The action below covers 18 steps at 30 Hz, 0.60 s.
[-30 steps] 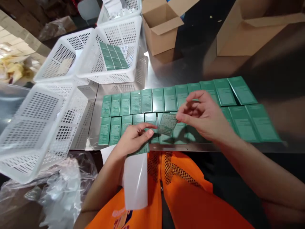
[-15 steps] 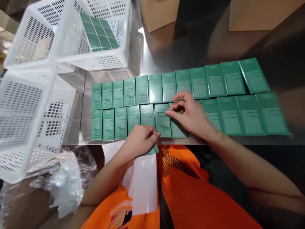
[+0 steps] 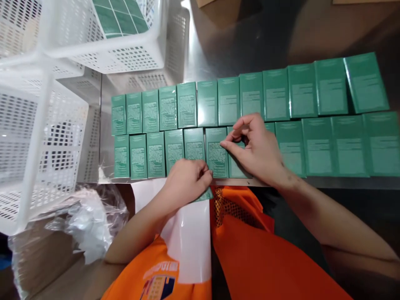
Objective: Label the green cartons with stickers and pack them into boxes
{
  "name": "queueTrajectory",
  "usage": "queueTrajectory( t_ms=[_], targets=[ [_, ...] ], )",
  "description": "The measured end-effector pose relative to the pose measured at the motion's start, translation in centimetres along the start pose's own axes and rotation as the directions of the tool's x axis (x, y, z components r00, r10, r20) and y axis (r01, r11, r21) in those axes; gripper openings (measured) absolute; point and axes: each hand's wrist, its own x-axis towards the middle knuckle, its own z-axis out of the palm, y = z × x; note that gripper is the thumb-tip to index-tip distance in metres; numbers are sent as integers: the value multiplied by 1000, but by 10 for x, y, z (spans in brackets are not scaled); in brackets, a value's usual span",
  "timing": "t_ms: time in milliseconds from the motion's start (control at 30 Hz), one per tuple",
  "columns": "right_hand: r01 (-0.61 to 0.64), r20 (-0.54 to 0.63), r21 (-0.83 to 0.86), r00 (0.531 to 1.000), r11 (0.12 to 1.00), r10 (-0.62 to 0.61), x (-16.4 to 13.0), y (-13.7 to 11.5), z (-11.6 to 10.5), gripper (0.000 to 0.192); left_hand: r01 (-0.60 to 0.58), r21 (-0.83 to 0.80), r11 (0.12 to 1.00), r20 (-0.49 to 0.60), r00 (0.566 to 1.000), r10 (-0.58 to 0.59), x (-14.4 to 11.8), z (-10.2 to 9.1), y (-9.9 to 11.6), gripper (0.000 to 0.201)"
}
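Two rows of green boxes lie side by side on the metal table, such as an upper-row box (image 3: 207,104) and a lower-row box (image 3: 155,154). Several at the left carry dense patterned print; those at the right show plainer text. My right hand (image 3: 254,150) hovers over the lower row, thumb and fingertips pinched at the right edge of a patterned box (image 3: 216,146). Whatever it may pinch is too small to see. At the table's front edge, my left hand (image 3: 189,179) is closed on a white sticker sheet (image 3: 195,241), which hangs down with a green part (image 3: 205,195) under the fingers.
White perforated baskets stand at the left; one basket (image 3: 137,56) holds sheets of green stickers (image 3: 120,16). Crumpled clear plastic (image 3: 89,221) lies below the table's left end. Cardboard boxes (image 3: 204,2) show at the far edge. The metal table (image 3: 234,37) extends behind the rows.
The view has shifted closer, so the boxes appear larger and the baskets sit further up and left. Both hands keep nearly the same pose at the same boxes.
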Motion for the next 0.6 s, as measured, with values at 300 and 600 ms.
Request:
queueTrajectory(
  t_ms=[300, 600],
  targets=[
    [113, -48, -167, 991, 980, -122, -1, 6, 2, 33, 30, 133, 991, -11, 1000, -28, -2, 0, 10, 24],
    [452, 335, -372, 880, 811, -337, -26, 2, -12, 54, -70, -405, 912, -346, 935, -82, -10, -22, -17, 31]
  ],
)
